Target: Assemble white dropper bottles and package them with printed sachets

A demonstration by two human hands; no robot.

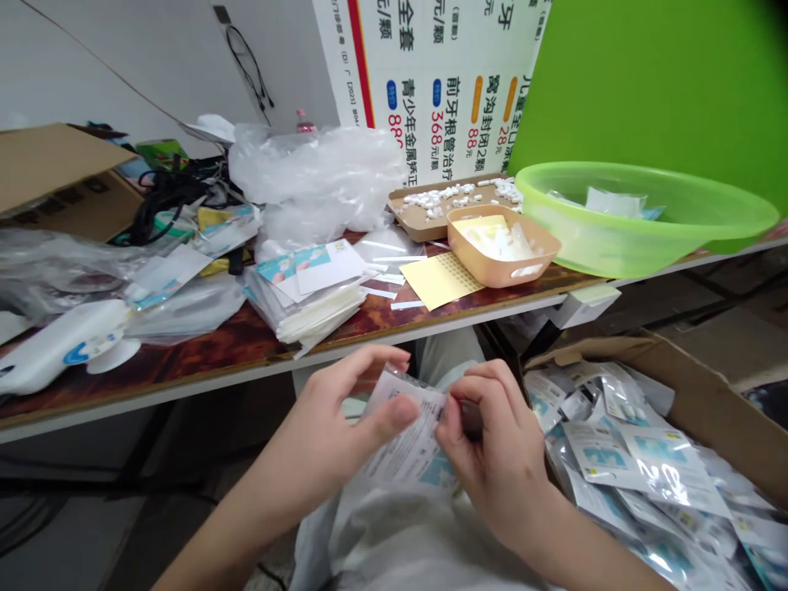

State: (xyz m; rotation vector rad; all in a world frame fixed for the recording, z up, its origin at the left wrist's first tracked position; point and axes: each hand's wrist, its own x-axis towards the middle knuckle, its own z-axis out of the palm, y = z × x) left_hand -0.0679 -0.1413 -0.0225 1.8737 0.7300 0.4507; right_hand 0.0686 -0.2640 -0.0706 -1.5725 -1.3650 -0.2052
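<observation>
Above my lap is a small clear plastic packet (403,435) with a printed white and blue card inside. My left hand (336,419) grips its left side, the thumb lying over the front and the fingers partly hidden behind. At the packet's upper right edge my right hand (498,443) pinches, with thumb and fingertips pressed together. Beyond the hands, on the table, lies a stack of plastic sleeves and printed cards (320,279). To its right are a yellow dotted sheet (440,281) and an orange bin (517,267) with small pieces inside.
A cardboard box (695,361) full of similar packets stands low on my right. On the table are a green basin (652,238), a cardboard tray (412,226) of small white pieces, plastic bags (313,180) and a white scoop-like object (55,345). The table's front edge (394,343) runs just beyond my hands.
</observation>
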